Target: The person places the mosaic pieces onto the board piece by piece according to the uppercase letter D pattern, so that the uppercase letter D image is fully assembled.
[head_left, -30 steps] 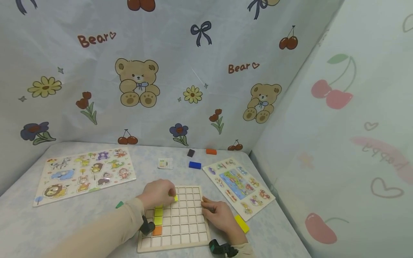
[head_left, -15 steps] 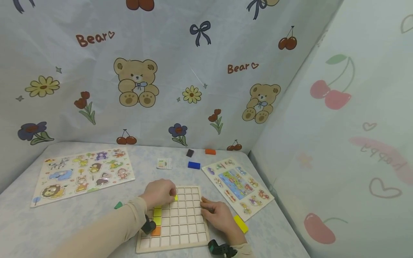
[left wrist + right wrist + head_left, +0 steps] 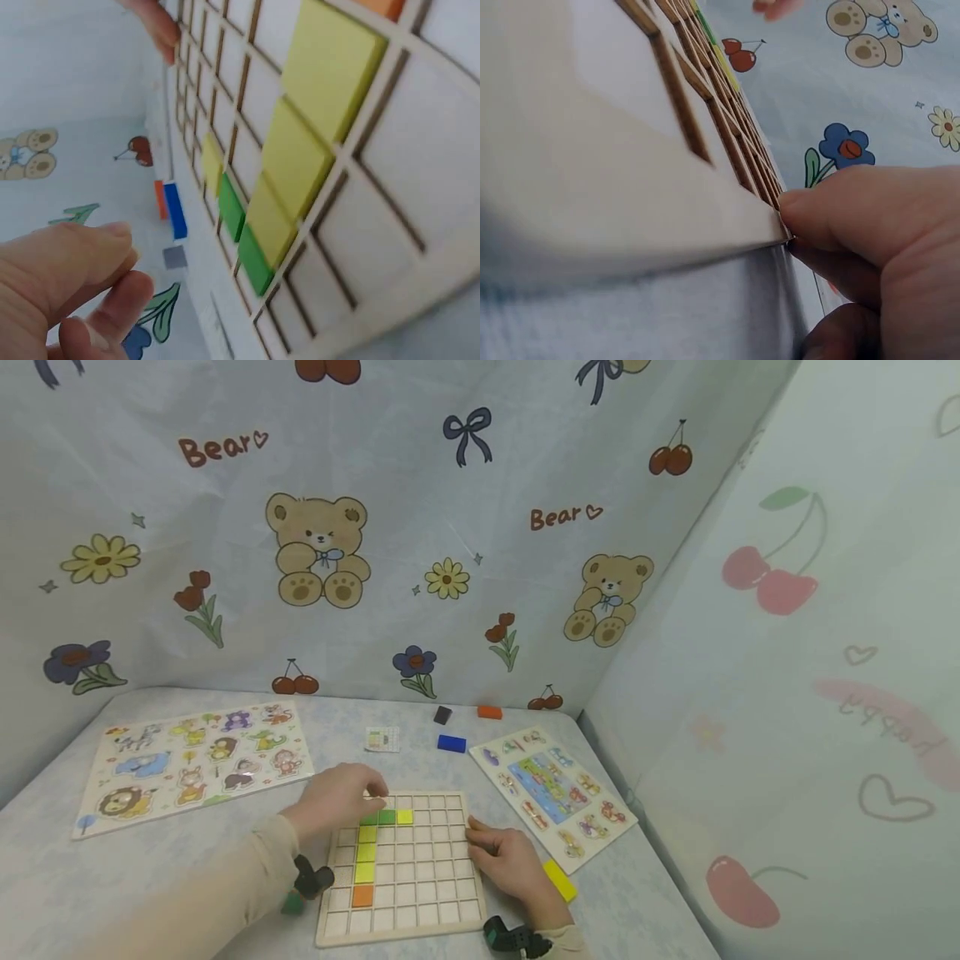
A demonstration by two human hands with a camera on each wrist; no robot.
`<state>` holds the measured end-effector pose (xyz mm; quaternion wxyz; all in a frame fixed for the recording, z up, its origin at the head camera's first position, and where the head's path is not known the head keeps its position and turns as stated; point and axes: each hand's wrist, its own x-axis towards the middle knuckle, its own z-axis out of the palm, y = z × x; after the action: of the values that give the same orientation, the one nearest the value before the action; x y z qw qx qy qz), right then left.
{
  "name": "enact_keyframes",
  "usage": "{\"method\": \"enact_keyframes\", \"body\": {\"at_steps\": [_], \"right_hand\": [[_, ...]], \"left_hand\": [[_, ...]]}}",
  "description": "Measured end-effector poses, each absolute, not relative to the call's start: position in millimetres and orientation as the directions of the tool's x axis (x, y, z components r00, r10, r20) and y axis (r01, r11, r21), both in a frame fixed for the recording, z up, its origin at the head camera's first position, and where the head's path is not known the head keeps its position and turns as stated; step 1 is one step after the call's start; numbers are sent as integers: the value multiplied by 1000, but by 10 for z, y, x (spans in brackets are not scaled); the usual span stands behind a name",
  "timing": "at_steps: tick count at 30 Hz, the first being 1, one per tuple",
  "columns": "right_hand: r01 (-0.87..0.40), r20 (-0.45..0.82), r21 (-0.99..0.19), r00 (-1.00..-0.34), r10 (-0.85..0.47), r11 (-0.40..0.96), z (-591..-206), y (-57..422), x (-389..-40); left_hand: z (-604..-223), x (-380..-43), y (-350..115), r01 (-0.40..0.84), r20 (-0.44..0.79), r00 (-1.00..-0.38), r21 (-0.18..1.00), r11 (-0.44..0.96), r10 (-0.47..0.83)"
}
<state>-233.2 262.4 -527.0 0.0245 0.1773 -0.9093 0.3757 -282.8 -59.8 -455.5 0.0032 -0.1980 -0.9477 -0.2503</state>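
A wooden grid board (image 3: pixel 427 891) lies flat on the table. Down its left side runs a column of yellow tiles (image 3: pixel 365 853), with an orange tile (image 3: pixel 363 896) at the near end. Along the far row sit green tiles (image 3: pixel 231 208) and one yellow tile (image 3: pixel 405 817). My left hand (image 3: pixel 341 797) hovers over the board's far left corner, fingers loosely bent, nothing between thumb and fingertips in the left wrist view. With thumb and fingers, my right hand (image 3: pixel 513 864) pinches the board's right edge, which the right wrist view shows close up.
An animal puzzle board (image 3: pixel 202 768) lies at left, a second picture puzzle (image 3: pixel 551 793) at right. Behind the grid are a small printed card (image 3: pixel 382 740) and blue (image 3: pixel 452 744), orange (image 3: pixel 491 712) and dark (image 3: pixel 443 716) blocks. A yellow block (image 3: pixel 559 881) lies beside my right wrist, a green piece (image 3: pixel 293 903) by my left.
My left hand has let go of the yellow tile in the far row and moved left, uncovering it and the green tiles. My right hand stays at the board's edge.
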Motion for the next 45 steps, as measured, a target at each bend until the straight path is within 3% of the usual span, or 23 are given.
{"method": "enact_keyframes", "body": {"at_steps": [8, 18, 28, 45], "right_hand": [[-337, 179, -648, -939, -294, 683, -5262, 2622, -2325], [-312, 155, -668, -946, -284, 675, -5252, 2597, -2321], [-305, 162, -663, -950, -266, 683, -5253, 2586, -2337], [-299, 162, -674, -952, -260, 676, -5263, 2588, -2329]], "left_hand": [[-4405, -2629, -1278, 285, 37, -952, 469, 836, 304], [-4828, -2437, -1780, 126, -43, -985, 487, 864, 168], [-5040, -2437, -1988, 297, 83, -950, 539, 788, 301], [-5117, -2478, -2027, 318, 138, -947, 526, 789, 290]]}}
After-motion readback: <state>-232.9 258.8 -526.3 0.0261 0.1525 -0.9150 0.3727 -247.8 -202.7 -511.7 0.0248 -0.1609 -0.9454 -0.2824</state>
